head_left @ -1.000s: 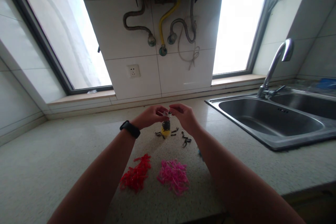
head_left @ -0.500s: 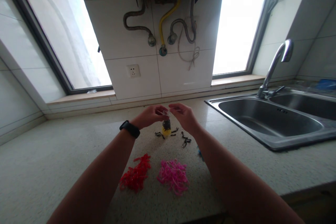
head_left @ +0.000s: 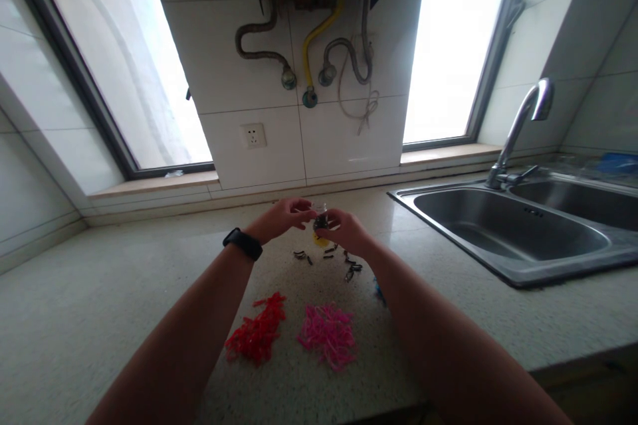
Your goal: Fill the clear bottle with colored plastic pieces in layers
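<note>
Your right hand (head_left: 346, 229) has its fingers closed around the side of the small clear jar (head_left: 323, 240), probably to steady it. Your left hand (head_left: 294, 214) has curled fingers at the jar's other side, near its neck; whether they grip or only touch, I cannot tell. The jar is toward the back edge of the counter (head_left: 119, 265), roughly upright. Loose dark pieces (head_left: 354, 268) lie just on your side of it, within easy reach. The red pile (head_left: 259, 331) and pink pile (head_left: 329, 337) sit apart, nearer the front edge, which likely keeps the colours from mixing.

Your fingers cover much of the jar's dark and yellow contents, and its base may be lifted or resting. Your right forearm (head_left: 428, 305) cuts off a blue item (head_left: 379, 289), too little showing to identify.
</note>
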A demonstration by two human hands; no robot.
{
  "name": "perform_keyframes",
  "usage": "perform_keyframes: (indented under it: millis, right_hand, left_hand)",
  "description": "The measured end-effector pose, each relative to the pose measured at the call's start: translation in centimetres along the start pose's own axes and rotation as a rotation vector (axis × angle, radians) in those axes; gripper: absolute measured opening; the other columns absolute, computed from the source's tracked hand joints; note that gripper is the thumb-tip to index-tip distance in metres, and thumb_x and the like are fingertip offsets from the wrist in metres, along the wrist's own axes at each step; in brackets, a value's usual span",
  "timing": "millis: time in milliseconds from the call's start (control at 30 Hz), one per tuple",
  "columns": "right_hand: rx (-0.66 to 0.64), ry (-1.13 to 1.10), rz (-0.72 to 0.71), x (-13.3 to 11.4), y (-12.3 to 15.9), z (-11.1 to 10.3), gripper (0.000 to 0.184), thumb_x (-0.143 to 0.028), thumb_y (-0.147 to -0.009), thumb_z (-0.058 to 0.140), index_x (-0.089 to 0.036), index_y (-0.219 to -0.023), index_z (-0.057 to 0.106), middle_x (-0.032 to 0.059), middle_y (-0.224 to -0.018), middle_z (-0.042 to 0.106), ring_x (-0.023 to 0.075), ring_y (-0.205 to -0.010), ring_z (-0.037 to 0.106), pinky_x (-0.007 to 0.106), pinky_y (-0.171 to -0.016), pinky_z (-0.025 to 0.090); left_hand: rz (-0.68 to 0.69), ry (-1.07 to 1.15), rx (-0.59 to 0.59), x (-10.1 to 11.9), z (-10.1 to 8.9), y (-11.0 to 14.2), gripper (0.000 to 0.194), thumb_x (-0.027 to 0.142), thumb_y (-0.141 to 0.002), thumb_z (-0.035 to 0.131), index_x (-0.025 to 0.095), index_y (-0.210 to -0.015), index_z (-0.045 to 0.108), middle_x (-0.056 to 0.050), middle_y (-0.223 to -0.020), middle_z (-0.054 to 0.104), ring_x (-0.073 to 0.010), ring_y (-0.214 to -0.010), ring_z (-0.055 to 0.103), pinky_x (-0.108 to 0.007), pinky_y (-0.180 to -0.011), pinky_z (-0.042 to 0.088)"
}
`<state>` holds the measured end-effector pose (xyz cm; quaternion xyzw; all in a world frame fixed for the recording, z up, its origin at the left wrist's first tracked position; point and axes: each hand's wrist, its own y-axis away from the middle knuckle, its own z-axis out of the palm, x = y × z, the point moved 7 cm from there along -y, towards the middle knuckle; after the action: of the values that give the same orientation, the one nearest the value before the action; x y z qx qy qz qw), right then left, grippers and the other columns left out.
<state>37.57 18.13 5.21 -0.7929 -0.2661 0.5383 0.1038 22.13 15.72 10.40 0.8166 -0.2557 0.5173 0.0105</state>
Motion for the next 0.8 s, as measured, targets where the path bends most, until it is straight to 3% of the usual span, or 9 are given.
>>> perform_keyframes:
  millis: [100, 267, 433, 800]
  right_hand:
    - [0.092, 0.036, 0.021, 0.5, -0.2, -1.0, 0.039, -0.031, -0.069, 0.077, -0.016, -0.104, 0.067, 0.0063, -0.091, 0.072, 0.0164, -0.075, 0.066, 0.026, -0.064, 0.051]
    - [0.109, 0.068, 0.015, 1.1, -0.3, -1.3, 0.039, -0.036, -0.07, 0.077, -0.017, -0.103, 0.068, 0.0061, -0.093, 0.072, 0.0159, -0.075, 0.066, 0.027, -0.066, 0.051]
    - [0.096, 0.085, 0.014, 1.1, -0.2, -1.2, 0.039, -0.036, -0.071, 0.077, -0.017, -0.104, 0.068, 0.0058, -0.092, 0.072, 0.0155, -0.074, 0.065, 0.027, -0.066, 0.05]
    - [0.076, 0.117, 0.012, 0.7, -0.1, -0.9, 0.035, -0.035, -0.071, 0.077, -0.018, -0.101, 0.069, 0.0038, -0.09, 0.073, 0.0145, -0.071, 0.065, 0.026, -0.065, 0.048]
  left_hand:
    - [-0.143, -0.274, -0.123, -1.8, 0.1, 0.5, 0.056, 0.056, -0.076, 0.069, 0.012, -0.11, 0.068, -0.011, -0.094, 0.07, -0.0167, -0.073, 0.062, -0.025, -0.059, 0.049]
    - [-0.28, -0.631, -0.247, -4.7, 0.3, 1.3, 0.043, 0.046, -0.064, 0.076, 0.015, -0.094, 0.075, -0.009, -0.091, 0.073, -0.0154, -0.064, 0.061, -0.024, -0.055, 0.041]
    - [-0.29, -0.735, -0.308, -5.6, 1.1, 1.3, 0.032, 0.042, -0.063, 0.075, 0.017, -0.083, 0.077, -0.007, -0.08, 0.074, -0.0175, -0.067, 0.063, -0.025, -0.057, 0.04]
    - [-0.21, -0.81, -0.328, -5.2, 2.3, 1.3, 0.018, 0.027, -0.066, 0.067, 0.017, -0.076, 0.078, -0.006, -0.073, 0.073, -0.017, -0.066, 0.063, -0.025, -0.057, 0.039]
